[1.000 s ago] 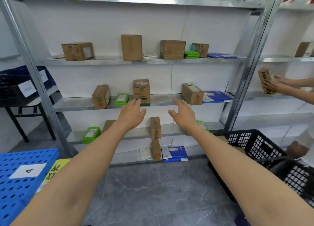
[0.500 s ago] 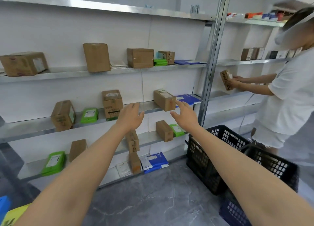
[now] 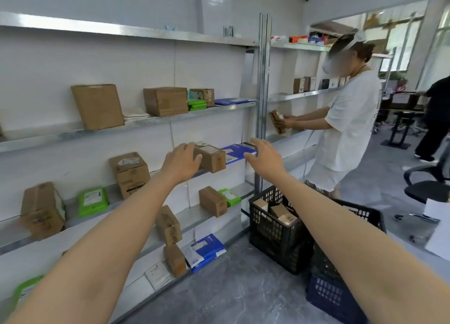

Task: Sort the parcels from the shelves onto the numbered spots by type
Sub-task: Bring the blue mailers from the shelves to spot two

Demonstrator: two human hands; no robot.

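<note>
The small brown box (image 3: 211,159) is set near the front edge of the middle shelf (image 3: 73,215), beside a blue mailer (image 3: 237,150). The left hand (image 3: 181,163) is held open at its left end. The right hand (image 3: 264,158) is spread, apart from it. The box could be tipped off by a one-sided nudge. Room is left in front, but the right is crowded by the upright post (image 3: 264,104).

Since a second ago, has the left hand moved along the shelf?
Yes: the left hand went right along the middle shelf, from the stacked boxes to the cardboard box.
</note>
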